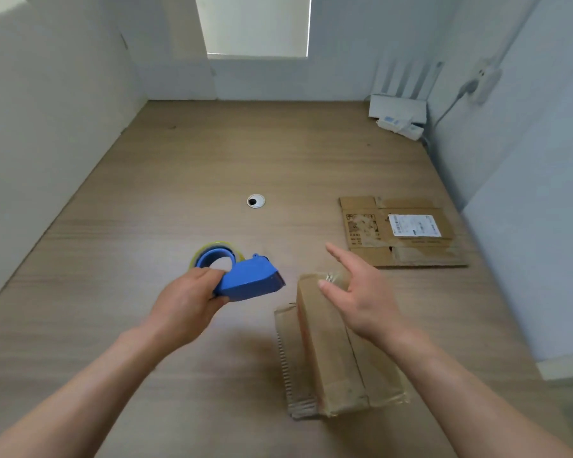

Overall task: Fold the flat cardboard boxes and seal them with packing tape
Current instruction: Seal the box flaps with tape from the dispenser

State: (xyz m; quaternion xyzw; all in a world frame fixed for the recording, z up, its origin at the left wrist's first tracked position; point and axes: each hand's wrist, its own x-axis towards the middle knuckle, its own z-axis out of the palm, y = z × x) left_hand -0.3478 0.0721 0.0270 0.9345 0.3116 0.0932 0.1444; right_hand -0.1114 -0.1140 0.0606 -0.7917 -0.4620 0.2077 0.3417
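Light wood-grain desk [179,166], white walls on three sides. View looked down from the head.

Left hand [186,302]: fingers and thumb curled round the rear of a blue plastic tape dispenser [250,280] and gripped it firmly. The dispenser was held above the desk, its cutter end pointing right. A roll of clear, yellow-edged packing tape [217,249] sat on its hub, just beyond the knuckles.

Right hand [358,294]: fingers spread and nearly straight, palm turned left, holding nothing. It was over the far end of a folded brown cardboard box [331,355]. Could not tell whether the thumb touched the cardboard. Something shiny, possibly tape, showed on that end by the thumb tip.

The folded box stood on the desk near the front edge, right of centre, with a loose flap lying flat along its left side. Glossy tape showed on its near end.

A second brown cardboard box, still flat [401,233], lay further back to the right. It was well apart from the first and had a white shipping label on top.

Also on the desk were a round white cable grommet [255,201] near the middle and a white router with upright antennas [398,105] in the far right corner. A white power strip [485,81] was fixed to the right wall, its cord running down.
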